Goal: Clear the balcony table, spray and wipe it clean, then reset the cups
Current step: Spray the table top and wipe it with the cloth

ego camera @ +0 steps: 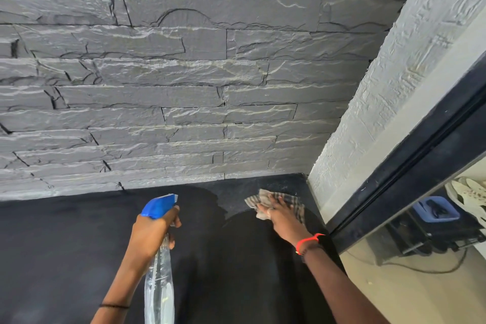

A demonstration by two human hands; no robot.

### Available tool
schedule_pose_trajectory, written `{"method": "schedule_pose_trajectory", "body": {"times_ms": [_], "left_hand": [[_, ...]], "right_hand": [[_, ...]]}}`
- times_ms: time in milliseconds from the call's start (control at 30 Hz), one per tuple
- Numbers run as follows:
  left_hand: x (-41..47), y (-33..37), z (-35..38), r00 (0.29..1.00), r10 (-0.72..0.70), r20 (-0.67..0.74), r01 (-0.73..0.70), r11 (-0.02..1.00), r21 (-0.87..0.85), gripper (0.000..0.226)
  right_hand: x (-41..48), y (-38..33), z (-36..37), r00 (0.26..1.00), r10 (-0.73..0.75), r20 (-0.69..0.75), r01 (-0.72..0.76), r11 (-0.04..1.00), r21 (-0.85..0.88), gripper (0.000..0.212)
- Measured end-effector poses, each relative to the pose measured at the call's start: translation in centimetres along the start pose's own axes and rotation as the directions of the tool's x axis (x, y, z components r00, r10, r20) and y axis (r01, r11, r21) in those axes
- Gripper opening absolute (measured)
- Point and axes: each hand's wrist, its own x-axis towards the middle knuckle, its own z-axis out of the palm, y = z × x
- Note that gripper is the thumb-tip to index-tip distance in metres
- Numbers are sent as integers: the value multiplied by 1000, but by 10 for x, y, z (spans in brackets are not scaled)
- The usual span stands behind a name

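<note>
Wiping step: right hand point(280, 214) presses flat, fingers spread, on cloth point(276, 202) near the wall point(157, 87); left hand point(153, 231) grips spray bottle point(159, 271). Next move likely calls for wiping leftward across the table point(65, 244).

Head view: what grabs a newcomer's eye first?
The blue-topped spray bottle, gripped in the left hand at bottom centre. To its right, the right hand presses a checked cloth flat on the dark table near its far right corner. A grey slate wall fills the upper frame.
</note>
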Motion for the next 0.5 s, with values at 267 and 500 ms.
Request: {"method": "schedule_pose_trajectory", "body": {"times_ms": [267,500], "left_hand": [[5,7,8,1000,11,-14,-11,1000,-10,19],[9,5,8,999,20,-26,-20,1000,-4,18]], "right_hand": [[-56,-53,47,930,-366,-26,364,930,-48,75],[-85,38,33,980,-169,-106,157,981,-114,96]]}}
